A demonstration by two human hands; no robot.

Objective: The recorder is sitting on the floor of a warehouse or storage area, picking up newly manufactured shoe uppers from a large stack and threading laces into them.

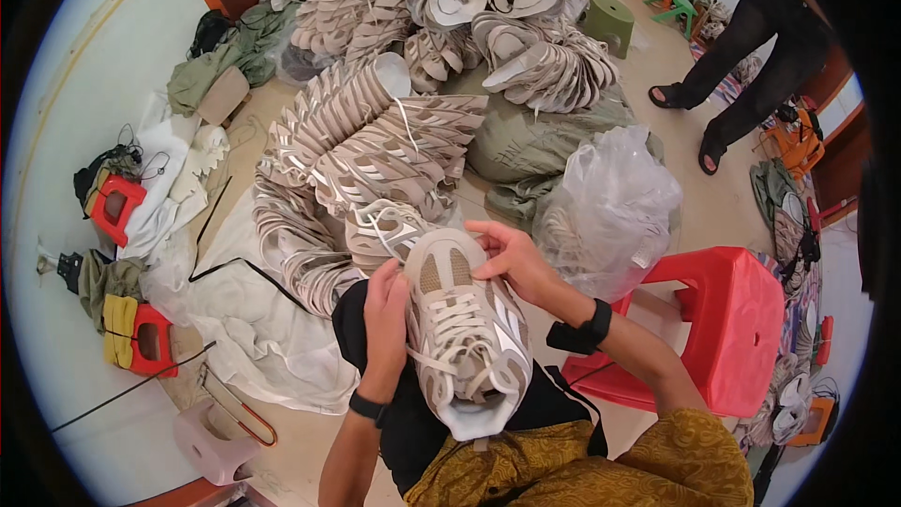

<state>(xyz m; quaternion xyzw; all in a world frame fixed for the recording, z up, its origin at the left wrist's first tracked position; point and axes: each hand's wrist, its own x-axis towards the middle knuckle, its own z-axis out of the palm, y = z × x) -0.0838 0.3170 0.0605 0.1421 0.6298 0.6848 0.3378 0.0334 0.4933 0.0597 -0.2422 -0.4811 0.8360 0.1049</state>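
A beige and white laced sneaker upper rests over my lap, its toe pointing away from me and its padded collar toward me. No sole shows from this side. My left hand is closed on the left edge near the toe, fingertips pressed to its side. On the other side, my right hand pinches the toe's right edge, thumb on top and index finger reaching over the far side. Just beyond the toe lies another laced upper, at the foot of a big heap of nested uppers.
Behind the heap are more stacked uppers on a green sack. A clear plastic bag stands right of it, by a red stool. White sheeting covers floor at left. A person in dark trousers stands far right.
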